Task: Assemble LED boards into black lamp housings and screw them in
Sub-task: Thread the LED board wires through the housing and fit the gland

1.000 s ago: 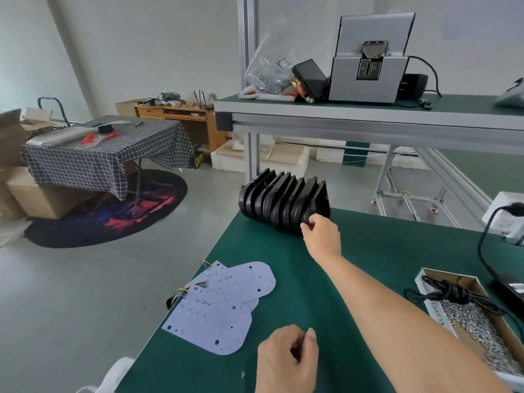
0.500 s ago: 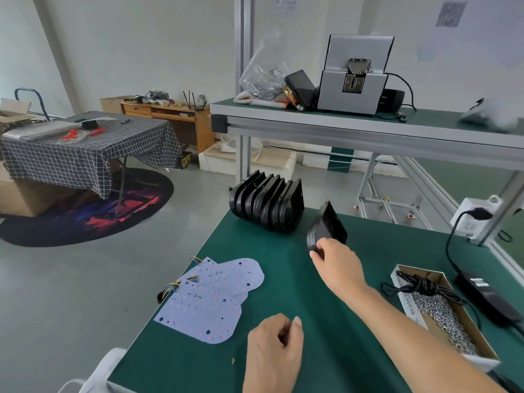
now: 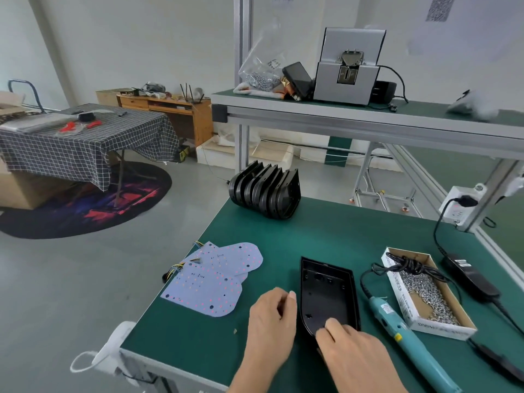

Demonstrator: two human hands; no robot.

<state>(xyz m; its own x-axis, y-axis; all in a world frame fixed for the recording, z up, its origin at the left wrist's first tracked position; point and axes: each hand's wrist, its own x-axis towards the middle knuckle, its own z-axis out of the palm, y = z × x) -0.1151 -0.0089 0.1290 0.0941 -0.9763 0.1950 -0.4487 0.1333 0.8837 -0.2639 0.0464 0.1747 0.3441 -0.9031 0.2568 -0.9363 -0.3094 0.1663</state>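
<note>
A black plastic lamp housing (image 3: 329, 295) lies open-side up on the green mat (image 3: 340, 234), the right hand (image 3: 351, 353) pinching its near end. The left hand (image 3: 270, 321) rests loosely curled beside it, holding nothing. Pale LED boards (image 3: 212, 279) lie left; a teal electric screwdriver (image 3: 408, 336) and cardboard screw box (image 3: 425, 293) lie right.

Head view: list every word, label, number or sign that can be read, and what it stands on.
None can be read for certain.
Screw box: print on its side, too blurred.
Power adapter: white label, too small.
Plastic bag: label, too small.
LED boards: tiny markings, unreadable.
Wall sheet: a QR-like pattern, no legible text.

Head-worn view, down over workbench (image 3: 354, 231)
</note>
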